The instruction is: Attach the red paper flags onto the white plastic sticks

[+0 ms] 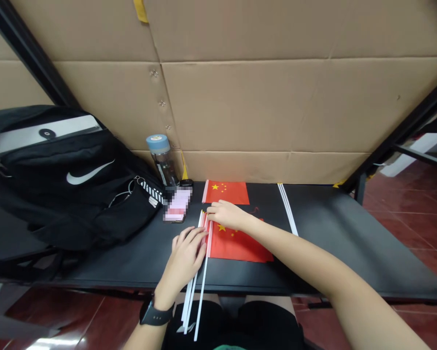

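Several small red flags with yellow stars (240, 245) lie overlapped on the black tabletop, their white sticks (200, 301) jutting past its front edge. My left hand (185, 253) rests over the sticks and the flags' left edge, its fingers extended and somewhat spread. At the top of the nearest flag's white sleeve, my right hand (221, 214) has its fingertips pinched together; they partly hide the stick's tip. Behind it lies another red flag (229, 192), flat and with no stick visible in its sleeve. Loose white sticks (288, 209) with yellow tips lie to the right.
A black backpack (76, 189) fills the left side. Beside it are a bottle with a blue lid (163, 158) and a phone (178, 204) with a blurred screen. Cardboard (269, 107) walls off the back. Dark metal bars (393, 141) slant down at the right.
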Motion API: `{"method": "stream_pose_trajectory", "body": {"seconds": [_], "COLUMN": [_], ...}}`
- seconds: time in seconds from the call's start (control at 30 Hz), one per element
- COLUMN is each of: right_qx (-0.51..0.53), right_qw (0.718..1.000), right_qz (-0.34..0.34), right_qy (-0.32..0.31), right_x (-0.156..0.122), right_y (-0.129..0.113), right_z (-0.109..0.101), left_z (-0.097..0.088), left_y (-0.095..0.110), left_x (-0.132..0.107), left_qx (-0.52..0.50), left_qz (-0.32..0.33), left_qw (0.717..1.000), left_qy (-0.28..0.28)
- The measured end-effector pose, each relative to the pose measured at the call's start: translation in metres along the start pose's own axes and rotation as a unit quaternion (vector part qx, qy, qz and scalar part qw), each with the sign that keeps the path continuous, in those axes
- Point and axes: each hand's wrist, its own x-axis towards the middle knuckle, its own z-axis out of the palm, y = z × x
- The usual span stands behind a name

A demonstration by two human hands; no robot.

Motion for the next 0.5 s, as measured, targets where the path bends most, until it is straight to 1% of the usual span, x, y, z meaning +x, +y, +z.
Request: {"method": "stream_pose_trajectory", "body": {"seconds": [0.07, 0.13, 0.2, 0.23, 0.27, 0.3, 0.37, 0.43, 0.5], "right_qx": [0.000, 0.028, 0.102, 0.162, 0.235, 0.314, 0.460, 0.560, 0.622], "right_qw": [1.000, 0.999, 0.994, 0.986, 0.971, 0.948, 0.885, 0.817, 0.757], "right_qz": [-0.001, 0.008, 0.022, 0.030, 0.038, 0.047, 0.074, 0.117, 0.170], "right_qy": [-0.006, -0.020, -0.031, -0.030, -0.023, -0.009, 0.027, 0.069, 0.111], "right_x": [0.002, 0.001, -0.005, -0.010, -0.017, -0.025, -0.045, -0.067, -0.086], "right_y": [0.001, 0.005, 0.013, 0.019, 0.025, 0.030, 0.040, 0.046, 0.047], "right_z": [-0.003, -0.007, -0.015, -0.020, -0.024, -0.029, -0.036, -0.038, -0.037], "left_z": [0.001, 0.004, 0.007, 0.008, 0.008, 0.008, 0.004, -0.005, -0.016], "left_y": [-0.001, -0.003, -0.006, -0.008, -0.009, -0.010, -0.009, -0.003, 0.010], "left_x": [0.001, 0.000, -0.001, -0.003, -0.004, -0.004, -0.002, 0.007, 0.025], "left_qx": [0.009, 0.013, 0.013, 0.011, 0.008, 0.003, -0.019, -0.061, -0.111], "left_qz": [0.001, 0.003, 0.004, 0.003, 0.001, -0.003, -0.010, -0.006, 0.018], "left_qw": [1.000, 1.000, 1.000, 1.000, 1.000, 0.999, 0.999, 0.997, 0.994], "left_qy": [0.009, 0.018, 0.024, 0.025, 0.028, 0.032, 0.042, 0.039, 0.006]}}
